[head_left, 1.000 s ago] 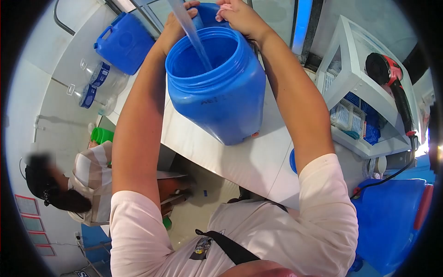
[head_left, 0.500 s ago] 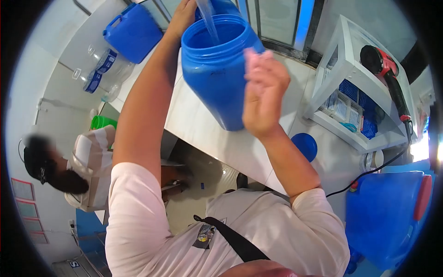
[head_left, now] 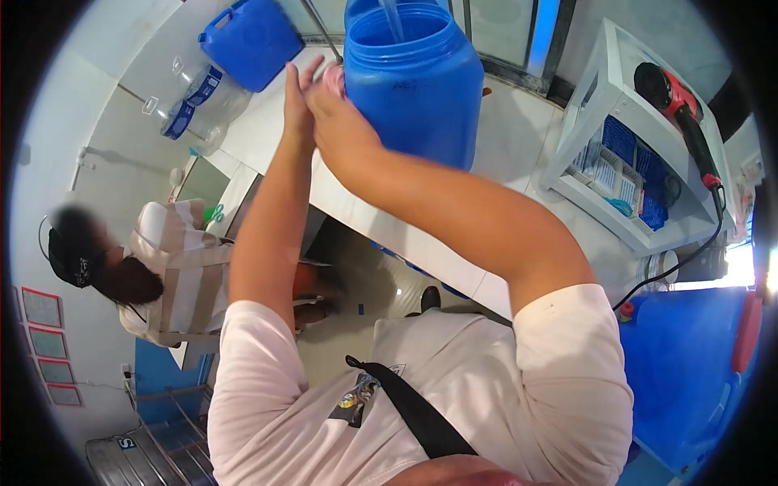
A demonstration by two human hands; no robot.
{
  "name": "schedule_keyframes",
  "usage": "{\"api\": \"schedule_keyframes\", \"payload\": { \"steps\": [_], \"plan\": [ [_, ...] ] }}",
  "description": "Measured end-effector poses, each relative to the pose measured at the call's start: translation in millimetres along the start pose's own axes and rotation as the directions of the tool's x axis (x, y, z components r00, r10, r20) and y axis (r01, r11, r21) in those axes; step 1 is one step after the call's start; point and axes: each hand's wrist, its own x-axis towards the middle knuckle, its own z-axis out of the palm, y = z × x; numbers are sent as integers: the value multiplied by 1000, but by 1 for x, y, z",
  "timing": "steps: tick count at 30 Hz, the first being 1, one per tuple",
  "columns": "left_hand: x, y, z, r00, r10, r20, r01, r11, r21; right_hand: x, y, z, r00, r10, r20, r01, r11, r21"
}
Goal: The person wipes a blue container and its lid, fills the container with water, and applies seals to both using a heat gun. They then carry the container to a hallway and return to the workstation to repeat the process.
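Observation:
A blue wide-mouthed plastic drum (head_left: 413, 97) stands upright on the white counter, with a clear tube or stream (head_left: 392, 18) reaching down into its mouth. My right hand (head_left: 344, 134) is at the drum's left side, its fingers closed round a soft pink piece (head_left: 334, 81), possibly a cloth or sponge. Against it is my left hand (head_left: 297, 105), with fingers stretched upward and apart. Part of the pink piece is hidden by my right hand.
At the back left are a blue jerrycan (head_left: 251, 44) and clear bottles (head_left: 190, 101). A white shelf unit (head_left: 604, 113) on the right carries a red-and-black corded tool (head_left: 677, 101). A large blue container (head_left: 689, 373) stands at lower right. Another person (head_left: 174, 275) sits at left.
My right hand has crossed from the drum's right side to its left with the pink piece. My left hand has come down from beside the drum's rim to meet it. The view has shifted.

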Motion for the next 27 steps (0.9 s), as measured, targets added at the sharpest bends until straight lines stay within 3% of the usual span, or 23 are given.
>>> {"api": "schedule_keyframes", "payload": {
  "steps": [1, 3, 4, 5, 6, 7, 8, 10, 11, 12, 13, 14, 15, 16, 17, 18, 19, 21, 22, 23, 24, 26, 27],
  "plan": [
    [-18, -8, -2, 1000, -5, -1, 5, 1000, -2, -3, -48, 40, 994, 31, -101, -42, 994, -104],
    [-54, -34, -16, 996, -87, 13, 86, 994, 67, -30, -101, 71, 987, 35, -158, -29, 999, 37],
    [-70, -43, -18, 993, -116, 2, 115, 988, 107, -51, -108, 68, 993, 8, -121, 25, 963, 268],
    [-87, -52, -18, 989, -144, -13, 144, 979, 143, -58, -102, 72, 993, 4, -122, 29, 964, 264],
    [-104, -57, -13, 989, -146, -5, 146, 984, 101, -66, -94, 73, 920, 213, -329, -91, 932, 350],
    [-119, -62, -6, 990, -143, 15, 142, 988, 55, -73, -90, 70, 767, 417, -488, -177, 868, 464],
    [-134, -62, 4, 990, -136, 27, 133, 987, 86, -79, -84, 67, 772, 412, -485, -167, 867, 470],
    [-156, -61, 26, 997, -78, 5, 76, 980, 185, -87, -66, 60, 695, 619, -366, -5, 513, 858],
    [-164, -59, 43, 997, -80, 4, 78, 980, 183, -93, -57, 54, 697, 617, -365, -5, 513, 859],
    [-172, -57, 64, 994, 108, -5, -104, 965, 240, -102, -49, 44, 662, 716, -223, 58, 247, 967],
    [-175, -53, 72, 985, 172, -7, -167, 964, 207, -112, -43, 36, 638, 768, -53, 129, -38, 991],
    [-178, -48, 81, 972, 235, -8, -230, 957, 174, -124, -39, 31, 645, 763, -48, 122, -42, 992],
    [-179, -44, 87, 974, 227, -13, -222, 961, 168, -138, -35, 27, 692, 673, 263, 222, -544, 809],
    [-180, -41, 93, 985, 158, 74, -171, 959, 224, -149, -33, 24, 758, 437, 484, 265, -884, 384],
    [-179, -41, 98, 984, 85, 159, -128, 951, 283, -155, -31, 22, 755, 432, 493, 258, -887, 382],
    [-174, -46, 98, 966, 168, 196, -240, 866, 438, -161, -30, 20, 706, 489, 512, 332, -868, 370],
    [-176, -45, 102, 967, 159, 198, -232, 870, 435, -167, -30, 20, 652, 541, 531, 404, -841, 360],
    [-177, -33, 115, 944, 190, 269, -310, 788, 532, -185, -26, 29, 670, 531, 520, 355, -843, 403],
    [-177, -30, 120, 944, 185, 273, -289, 863, 414, -192, -23, 30, 630, 591, 503, 324, -789, 522],
    [-175, -26, 125, 943, 180, 281, -288, 865, 412, -197, -18, 30, 593, 650, 476, 285, -722, 631],
    [-173, -22, 130, 934, 191, 303, -300, 880, 369, -203, -12, 31, 586, 653, 480, 284, -720, 633],
    [-171, -7, 136, 929, 130, 347, -263, 891, 370, -212, 1, 30, 493, 801, 340, 434, -565, 702],
    [-168, -5, 132, 927, 131, 352, -266, 891, 368, -213, 8, 25, 488, 804, 339, 434, -561, 705]
  ]
}}
